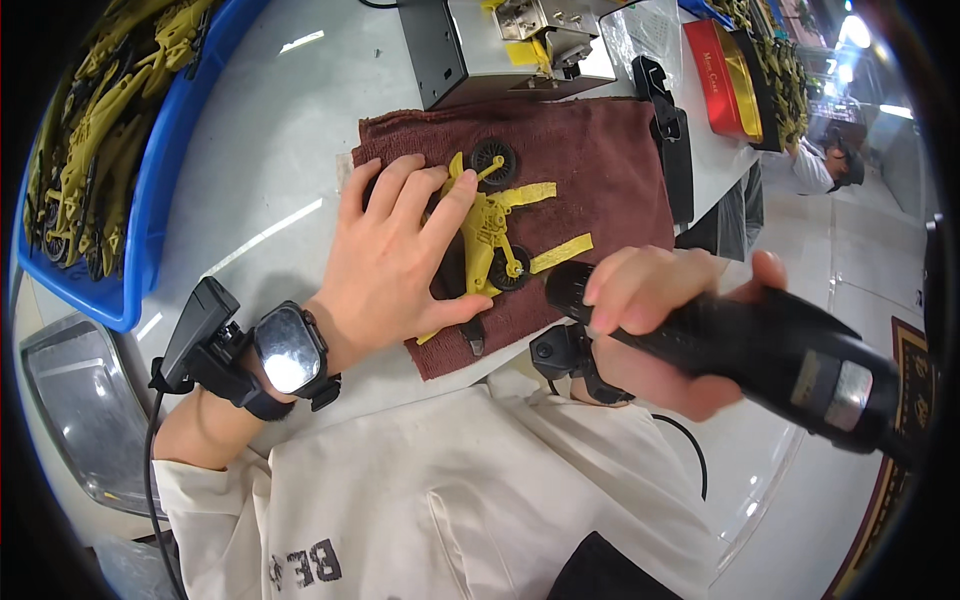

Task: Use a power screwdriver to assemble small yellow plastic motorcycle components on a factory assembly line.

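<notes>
A yellow toy motorcycle (484,225) with black spoked wheels lies on a folded brown towel (610,150). My left hand (395,240) spans it, fingers spread, with the index fingertip at its far end and the thumb at its near end. A black object beneath that hand is mostly hidden. Yellow flat strips (562,254) stick out to the right of the motorcycle. Wrapped in my right hand (670,320) is a black electric screwdriver (760,350), held at a slant off the towel's near right edge. Its bit does not show.
A blue bin (160,190) of yellow parts stands at left, above a clear plastic tray (80,410). A grey metal box fixture (500,60) sits behind the towel. Far right are a black stand (675,150), a red box (715,80) and another person (825,165).
</notes>
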### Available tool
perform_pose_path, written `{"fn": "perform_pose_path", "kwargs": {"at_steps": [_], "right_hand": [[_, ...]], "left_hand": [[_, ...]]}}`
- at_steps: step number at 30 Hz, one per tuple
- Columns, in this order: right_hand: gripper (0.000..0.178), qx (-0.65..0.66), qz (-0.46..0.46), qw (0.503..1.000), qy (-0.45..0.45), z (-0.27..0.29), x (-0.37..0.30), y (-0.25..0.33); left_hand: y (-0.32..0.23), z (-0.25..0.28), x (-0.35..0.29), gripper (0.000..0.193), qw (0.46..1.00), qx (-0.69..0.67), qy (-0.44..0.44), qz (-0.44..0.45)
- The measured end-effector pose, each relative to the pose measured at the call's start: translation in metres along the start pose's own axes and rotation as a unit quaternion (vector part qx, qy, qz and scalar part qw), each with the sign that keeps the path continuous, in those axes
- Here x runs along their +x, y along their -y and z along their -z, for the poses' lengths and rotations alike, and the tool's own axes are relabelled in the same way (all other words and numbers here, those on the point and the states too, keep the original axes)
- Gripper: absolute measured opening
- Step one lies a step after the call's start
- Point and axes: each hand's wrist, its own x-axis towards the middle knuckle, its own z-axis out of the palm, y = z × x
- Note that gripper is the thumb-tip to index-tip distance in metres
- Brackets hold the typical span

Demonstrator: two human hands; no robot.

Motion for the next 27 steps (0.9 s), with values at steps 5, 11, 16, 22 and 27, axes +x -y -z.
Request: {"fn": "perform_pose_path", "kwargs": {"at_steps": [5, 11, 16, 22, 27], "right_hand": [[0.069, 0.008, -0.019, 1.000, -0.006, 0.000, -0.005, -0.002], [0.063, 0.025, -0.024, 0.999, 0.004, 0.004, -0.005, 0.004], [0.058, 0.029, -0.033, 0.999, 0.007, 0.007, -0.004, 0.011], [0.052, 0.045, -0.076, 0.996, 0.010, 0.010, -0.007, 0.007], [0.080, 0.055, -0.028, 0.998, 0.031, 0.015, -0.017, -0.007]], "left_hand": [[-0.004, -0.001, 0.001, 0.087, 1.000, 0.006, 0.002, -0.005], [0.001, -0.001, 0.001, 0.089, 1.000, 0.011, 0.012, 0.000], [-0.002, -0.001, 0.001, 0.089, 1.000, 0.004, 0.014, 0.004], [-0.003, -0.002, 0.003, 0.090, 1.000, 0.007, 0.016, 0.001], [-0.001, -0.001, 0.004, 0.090, 1.000, 0.014, 0.019, 0.004]]}}
